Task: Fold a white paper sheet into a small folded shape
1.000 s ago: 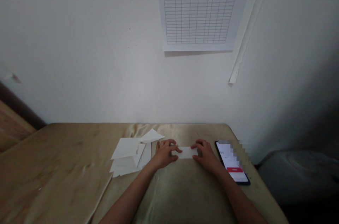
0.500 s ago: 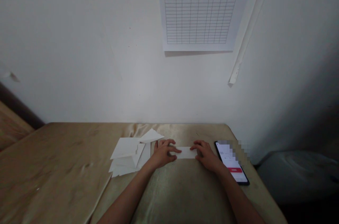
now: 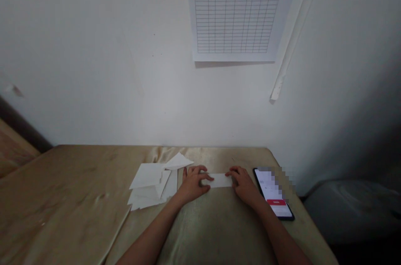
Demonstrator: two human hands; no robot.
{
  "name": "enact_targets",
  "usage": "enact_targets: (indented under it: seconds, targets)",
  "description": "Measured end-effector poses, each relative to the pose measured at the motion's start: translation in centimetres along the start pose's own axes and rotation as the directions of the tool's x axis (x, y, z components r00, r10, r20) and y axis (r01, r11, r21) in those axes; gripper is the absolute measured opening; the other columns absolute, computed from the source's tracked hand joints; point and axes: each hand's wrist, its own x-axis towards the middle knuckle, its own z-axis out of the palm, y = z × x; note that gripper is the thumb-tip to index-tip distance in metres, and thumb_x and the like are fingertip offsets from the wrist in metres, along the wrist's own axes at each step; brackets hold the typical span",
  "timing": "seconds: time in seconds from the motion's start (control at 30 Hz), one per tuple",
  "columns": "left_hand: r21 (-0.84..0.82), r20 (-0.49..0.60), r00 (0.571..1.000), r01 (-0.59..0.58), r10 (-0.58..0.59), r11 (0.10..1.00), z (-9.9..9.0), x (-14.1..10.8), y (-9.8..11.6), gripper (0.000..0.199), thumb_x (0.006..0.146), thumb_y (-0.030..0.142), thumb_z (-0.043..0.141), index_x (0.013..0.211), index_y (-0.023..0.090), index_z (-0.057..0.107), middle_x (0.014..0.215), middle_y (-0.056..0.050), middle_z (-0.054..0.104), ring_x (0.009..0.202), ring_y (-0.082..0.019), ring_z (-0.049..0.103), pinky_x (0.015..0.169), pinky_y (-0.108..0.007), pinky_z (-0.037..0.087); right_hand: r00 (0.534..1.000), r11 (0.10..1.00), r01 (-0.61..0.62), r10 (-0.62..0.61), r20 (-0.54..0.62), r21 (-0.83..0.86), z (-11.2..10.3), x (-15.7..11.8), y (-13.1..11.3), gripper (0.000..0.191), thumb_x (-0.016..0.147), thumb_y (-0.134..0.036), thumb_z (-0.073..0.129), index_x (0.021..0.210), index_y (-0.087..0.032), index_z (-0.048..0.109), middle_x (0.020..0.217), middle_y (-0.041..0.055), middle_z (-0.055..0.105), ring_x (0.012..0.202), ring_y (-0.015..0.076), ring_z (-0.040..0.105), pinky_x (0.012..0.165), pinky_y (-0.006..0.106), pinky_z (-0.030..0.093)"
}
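A small folded-looking strip of white paper [image 3: 222, 180] lies flat on the cloth-covered table, between my two hands. My left hand [image 3: 193, 183] is at its left end, index finger stretched over the paper and thumb apart near the lower edge. At the right end, fingertips of my right hand [image 3: 242, 182] touch the paper, with the fingers spread and the thumb partly hidden. Neither hand is closed around it. Just left of my left hand lies a loose pile of white paper pieces [image 3: 149, 175], some torn or folded.
A phone [image 3: 272, 194] with a lit screen lies right of my right hand, partly pixelated. The table [image 3: 94, 189] has a shiny gold-brown cover and meets a white wall. A printed table sheet [image 3: 233, 22] hangs there. A grey bulky object [image 3: 351, 206] stands beyond the right edge.
Almost nothing differs. Both hands stay on the paper strip with only tiny finger shifts, and the view has moved very slightly.
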Motion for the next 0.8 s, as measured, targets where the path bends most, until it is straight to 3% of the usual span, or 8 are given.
enact_targets:
  seconds: [0.27, 0.53, 0.8]
  targets:
    - [0.054, -0.110, 0.993, -0.030, 0.036, 0.998, 1.3, 0.0, 0.7, 0.035, 0.078, 0.034, 0.074, 0.113, 0.039, 0.068, 0.124, -0.001, 0.057, 0.124, -0.028, 0.047, 0.116, -0.059, 0.016, 0.999, 0.996, 0.006, -0.010, -0.042, -0.084, 0.3, -0.1, -0.9, 0.035, 0.090, -0.025, 0.052, 0.123, -0.027, 0.066, 0.129, 0.0097, 0.054, 0.125, 0.0253, 0.048, 0.110, 0.040, 0.036]
    - [0.095, -0.197, 0.979, 0.074, -0.054, 0.993, 2.4, 0.1, 2.6, 0.037, 0.076, 0.042, 0.074, 0.112, 0.033, 0.065, 0.122, -0.004, 0.055, 0.122, -0.029, 0.046, 0.116, -0.054, 0.018, 0.994, 0.989, -0.096, 0.090, -0.060, -0.110, 1.1, 0.2, -1.7, 0.042, 0.083, -0.036, 0.064, 0.125, -0.027, 0.061, 0.131, 0.0098, 0.052, 0.127, 0.0288, 0.046, 0.110, 0.042, 0.034]
    - [0.096, -0.199, 0.975, 0.118, -0.097, 0.988, 2.7, -0.1, 3.2, 0.038, 0.076, 0.047, 0.072, 0.110, 0.032, 0.066, 0.124, -0.006, 0.055, 0.123, -0.030, 0.046, 0.116, -0.053, 0.017, 0.984, 0.980, -0.162, 0.151, -0.098, -0.115, 1.3, 0.4, -2.6, 0.044, 0.079, -0.042, 0.068, 0.120, -0.027, 0.063, 0.130, 0.0106, 0.053, 0.127, 0.0309, 0.045, 0.110, 0.041, 0.032]
